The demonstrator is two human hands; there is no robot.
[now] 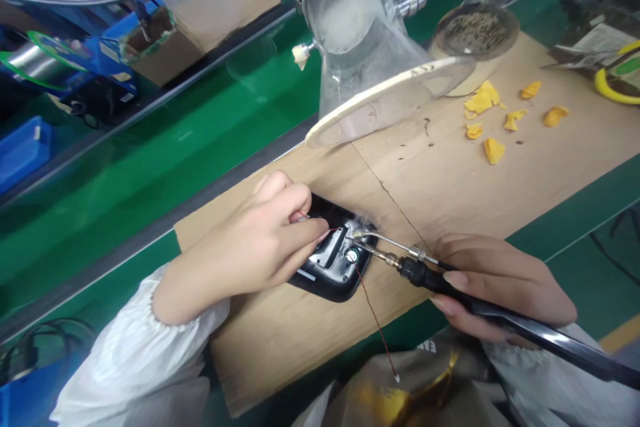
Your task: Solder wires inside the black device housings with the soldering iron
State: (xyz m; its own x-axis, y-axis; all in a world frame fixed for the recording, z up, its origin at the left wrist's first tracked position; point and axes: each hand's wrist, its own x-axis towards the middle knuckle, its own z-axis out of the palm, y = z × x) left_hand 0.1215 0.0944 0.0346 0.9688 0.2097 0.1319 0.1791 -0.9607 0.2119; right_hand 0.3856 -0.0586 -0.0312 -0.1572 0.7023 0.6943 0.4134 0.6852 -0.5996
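Observation:
My left hand (263,233) rests over a black plastic housing (333,288), its fingers pinched on a thin red wire (333,230). In my right hand (505,277) is a black soldering iron (467,303), held like a pen. A thin curved metal tube (387,238) runs along the iron, and its end meets the iron's tip at the housing. Faint smoke rises there. Beside the tip sits a small round component (352,255) in the housing. From it a twisted dark red wire (373,312) hangs over the board's edge to a small white end. My left fingers hide part of the housing.
A clear fume hood (370,90) hangs just beyond the housing. Yellow scraps (494,150) lie on the brown board (280,353) at the right, near a round container (457,80) and yellow-handled scissors (607,83). A solder spool (43,63) stands across the green bench.

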